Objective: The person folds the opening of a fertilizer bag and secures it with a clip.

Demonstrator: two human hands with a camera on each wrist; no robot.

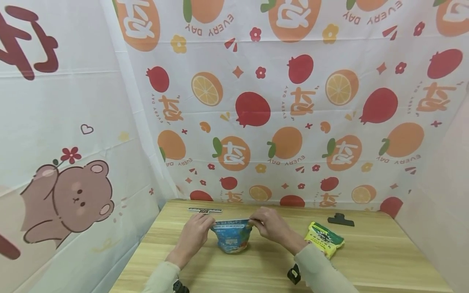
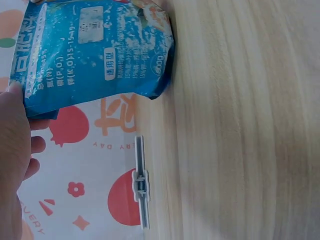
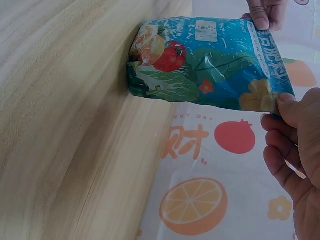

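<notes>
A blue fertilizer bag with printed vegetables and white lettering stands upright on the wooden table, its top edge stretched flat. At the bag's upper left corner, my left hand pinches the edge between thumb and fingers. The opposite corner is pinched by my right hand. In the left wrist view the bag shows its lettered face, with the left hand at its top edge. Tomato and cabbage pictures on the bag face the right wrist view, where the right hand grips its near corner.
Behind my left hand lies a white and grey sealing clip. A black clip is at the back right. Beside my right forearm are a yellow and green packet and another black clip. A fruit-printed curtain borders the table's back edge.
</notes>
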